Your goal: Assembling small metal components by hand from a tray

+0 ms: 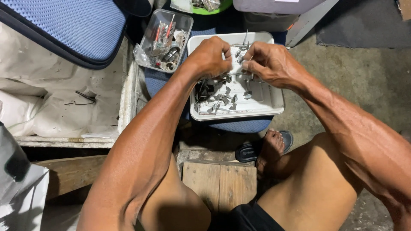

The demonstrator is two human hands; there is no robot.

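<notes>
A white rectangular tray (pixel 276 100) rests on a blue stool seat and holds several small metal parts (pixel 222 100). Both my hands hover over its far half. My left hand (pixel 209 55) is closed, fingertips pinched around a small metal piece. Facing it, my right hand (pixel 267 62) pinches a thin metal pin (pixel 247 53) between thumb and fingers. The fingertips of the two hands nearly meet above the tray. What exactly sits between them is partly hidden by the fingers.
A clear plastic box (pixel 147 32) of metal rings and red-handled bits stands left of the tray. A white foam box (pixel 124 98) lined with plastic sits farther left, a blue mesh seat (pixel 72 23) above it. My sandalled foot (pixel 272 147) rests by wooden planks (pixel 220 182).
</notes>
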